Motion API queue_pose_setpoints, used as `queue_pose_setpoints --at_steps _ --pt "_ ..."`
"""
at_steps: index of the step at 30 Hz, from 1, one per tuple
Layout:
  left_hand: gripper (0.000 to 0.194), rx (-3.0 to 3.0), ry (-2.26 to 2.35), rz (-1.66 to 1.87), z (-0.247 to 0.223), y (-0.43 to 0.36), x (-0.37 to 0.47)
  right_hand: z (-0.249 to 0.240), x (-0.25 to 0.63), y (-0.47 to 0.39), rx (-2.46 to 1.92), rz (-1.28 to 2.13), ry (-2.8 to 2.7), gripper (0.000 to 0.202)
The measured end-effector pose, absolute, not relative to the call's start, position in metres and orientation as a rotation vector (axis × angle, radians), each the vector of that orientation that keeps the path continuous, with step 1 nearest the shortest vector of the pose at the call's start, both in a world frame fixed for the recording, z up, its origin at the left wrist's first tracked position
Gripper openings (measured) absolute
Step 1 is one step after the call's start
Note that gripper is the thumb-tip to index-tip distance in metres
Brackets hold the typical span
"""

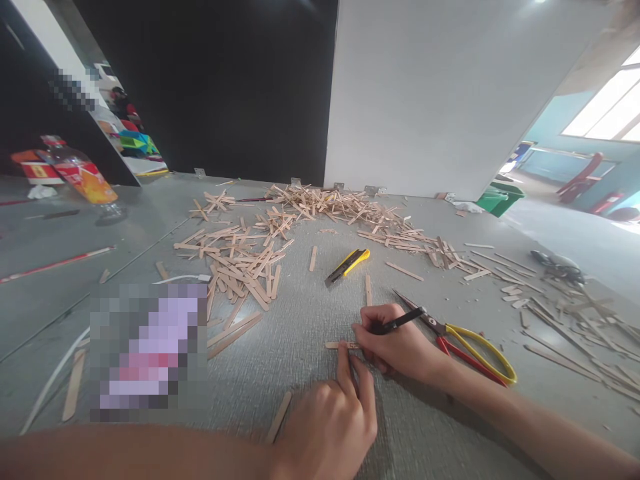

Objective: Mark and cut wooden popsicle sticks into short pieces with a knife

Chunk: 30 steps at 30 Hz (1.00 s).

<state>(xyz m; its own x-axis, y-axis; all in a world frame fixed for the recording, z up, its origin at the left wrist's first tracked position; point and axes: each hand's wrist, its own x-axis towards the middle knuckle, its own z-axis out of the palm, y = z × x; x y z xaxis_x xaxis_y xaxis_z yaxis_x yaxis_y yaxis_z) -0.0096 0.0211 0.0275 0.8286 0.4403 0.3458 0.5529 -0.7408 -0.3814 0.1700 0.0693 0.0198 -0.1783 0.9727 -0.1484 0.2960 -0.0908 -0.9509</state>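
My right hand (395, 343) is closed around a black pen (397, 323), its writing end hidden by the fingers. Under that hand lies a flat wooden craft stick (332, 345) with small dark marks near the fingers. My left hand (330, 417) holds this stick down on the tabletop with its fingertips, the index finger stretched forward. Just beyond the right hand is another craft stick (369, 289). Scissors (450, 333) with one red and one yellow handle lie beside my right wrist. A yellow and black utility knife (349, 266) rests farther forward.
Loose craft sticks (240, 260) are heaped left and along the back, with cut strips (575, 340) at right. Left are a blurred-out flat object (155, 347) with a white cable (55, 383), and a drink bottle (83, 175). Black and white panels (425, 93) stand behind.
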Motion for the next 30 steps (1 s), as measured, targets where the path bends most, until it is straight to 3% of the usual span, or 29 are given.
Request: queue_pose_setpoints --at_steps 30 --pt "0.048 -2.509 -0.739 -0.289 0.0250 0.0216 -0.0100 0.0237 0.1702 0.0696 -1.475 1.285 -1.535 0.030"
